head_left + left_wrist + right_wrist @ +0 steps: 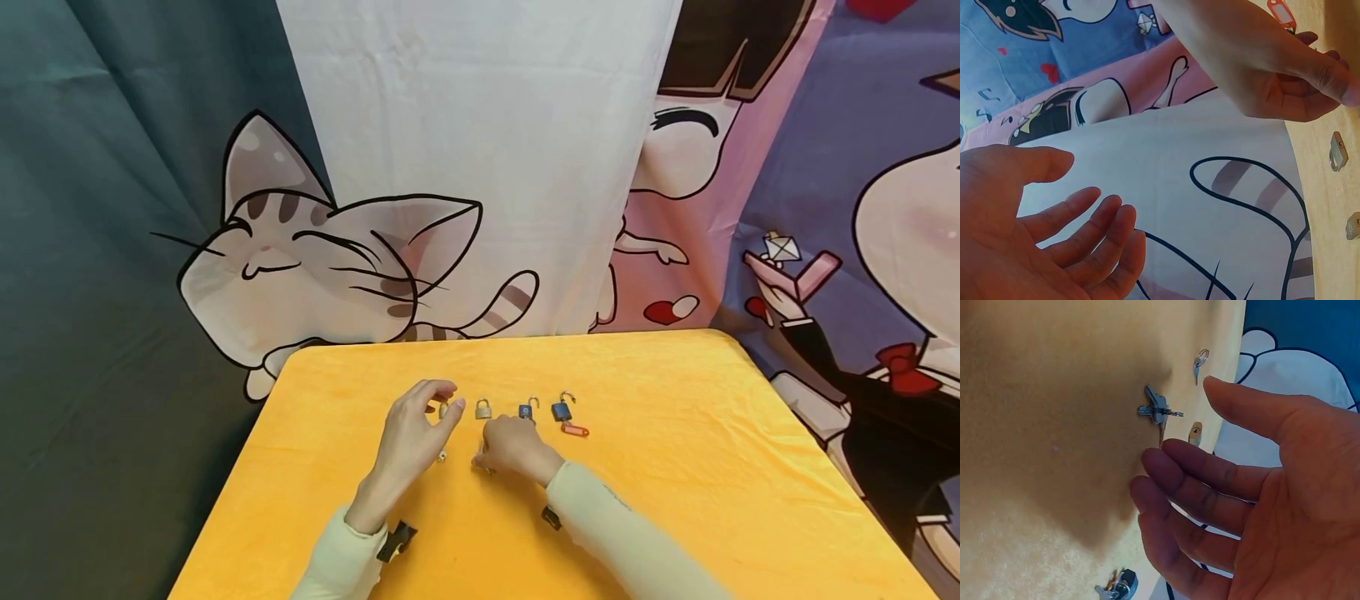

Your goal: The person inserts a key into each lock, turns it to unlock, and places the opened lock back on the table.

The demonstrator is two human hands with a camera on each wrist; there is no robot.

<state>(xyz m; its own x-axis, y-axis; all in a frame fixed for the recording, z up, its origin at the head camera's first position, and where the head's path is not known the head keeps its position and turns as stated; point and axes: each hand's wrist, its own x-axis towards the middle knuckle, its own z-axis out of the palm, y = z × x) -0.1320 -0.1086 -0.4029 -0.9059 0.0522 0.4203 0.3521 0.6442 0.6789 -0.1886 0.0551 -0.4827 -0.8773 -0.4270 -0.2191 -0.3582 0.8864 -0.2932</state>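
Observation:
My left hand [412, 429] hovers over the yellow table with its fingers loosely bent. In the left wrist view its palm holds nothing. Behind its fingertips stands a brass padlock [444, 410]; a second brass padlock [483, 409] is to the right. My right hand [517, 450] reaches low over the table, fingers relaxed around nothing. A bunch of keys [1159, 411] lies just beyond its fingertips in the right wrist view, apparently untouched. Farther off, a single key on a ring [1200, 364] lies near a brass padlock [1195, 433].
Two blue padlocks with raised shackles, one behind the right hand [526, 412] and another blue padlock [561, 411] beside it, finish the row. A red key tag [575, 430] lies in front. Patterned cloth [480, 167] hangs behind the table [675, 500].

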